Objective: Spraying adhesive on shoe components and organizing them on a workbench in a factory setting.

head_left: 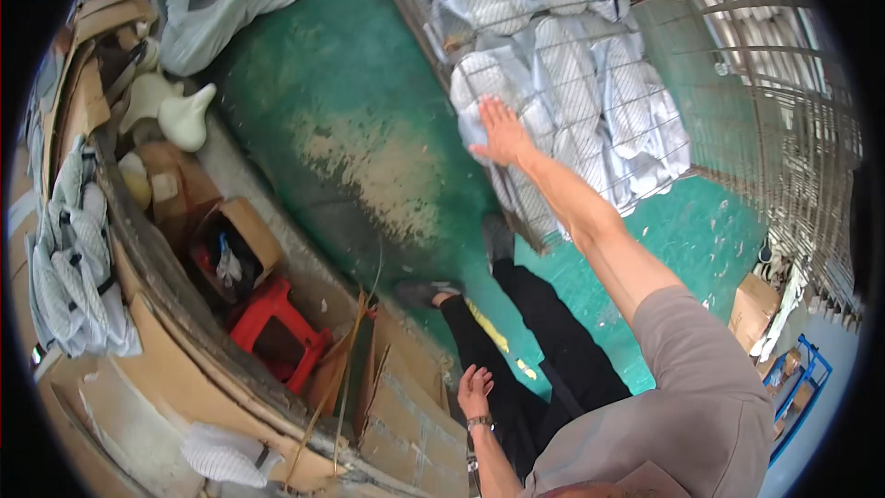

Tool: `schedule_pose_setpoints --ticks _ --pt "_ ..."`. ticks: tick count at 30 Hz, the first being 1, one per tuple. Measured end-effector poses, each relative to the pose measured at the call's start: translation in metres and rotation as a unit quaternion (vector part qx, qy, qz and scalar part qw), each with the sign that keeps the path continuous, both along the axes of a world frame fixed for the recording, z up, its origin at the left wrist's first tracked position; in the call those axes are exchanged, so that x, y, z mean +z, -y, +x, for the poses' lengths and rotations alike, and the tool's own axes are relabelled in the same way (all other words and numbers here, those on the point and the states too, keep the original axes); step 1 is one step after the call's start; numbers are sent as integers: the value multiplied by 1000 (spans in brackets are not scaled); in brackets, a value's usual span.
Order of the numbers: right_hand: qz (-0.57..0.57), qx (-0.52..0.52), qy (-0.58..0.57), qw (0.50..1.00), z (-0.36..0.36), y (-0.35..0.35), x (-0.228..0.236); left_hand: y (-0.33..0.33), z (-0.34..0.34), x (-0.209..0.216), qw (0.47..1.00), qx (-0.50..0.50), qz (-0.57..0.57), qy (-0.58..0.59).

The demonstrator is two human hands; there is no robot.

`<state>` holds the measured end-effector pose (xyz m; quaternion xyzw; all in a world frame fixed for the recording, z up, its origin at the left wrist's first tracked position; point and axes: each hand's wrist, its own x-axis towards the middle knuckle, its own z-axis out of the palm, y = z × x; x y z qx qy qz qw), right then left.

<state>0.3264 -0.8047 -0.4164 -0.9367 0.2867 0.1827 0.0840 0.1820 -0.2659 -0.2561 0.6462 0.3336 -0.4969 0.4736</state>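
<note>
My right hand [503,132] is stretched out, palm down with fingers spread, on the front corner of a stack of white and grey quilted fabric pieces [564,65]. These pieces lie in rows on a low wire-mesh rack [527,232]; what is inside or under them is hidden. Lower down, my left hand [475,394] hangs beside my leg with its fingers loosely bent and slightly apart. Nothing shows in it, and a metal-banded watch [480,421] is on that wrist.
On the left, a cardboard-covered bench [171,337] carries another grey-white fabric piece [81,258]. Below it are a red plastic stool [279,327], an open carton [249,231] and pale foam shapes [187,117]. Wire mesh [784,120] stands at right, near a blue trolley [807,392].
</note>
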Motion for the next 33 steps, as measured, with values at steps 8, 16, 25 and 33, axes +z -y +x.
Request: schedule_pose_setpoints --ticks 8,16,25,33 --pt "-7 -28 2 1000 9 -26 57 -2 2 43 999 -29 8 -31" --pt "57 195 -5 979 -86 -84 102 26 83 110 981 -86 -83 154" --pt "342 -42 -86 935 -105 -273 201 -79 228 265 874 66 -59 477" --pt "324 -118 -54 937 -60 -291 205 -216 324 302 735 134 374 550"
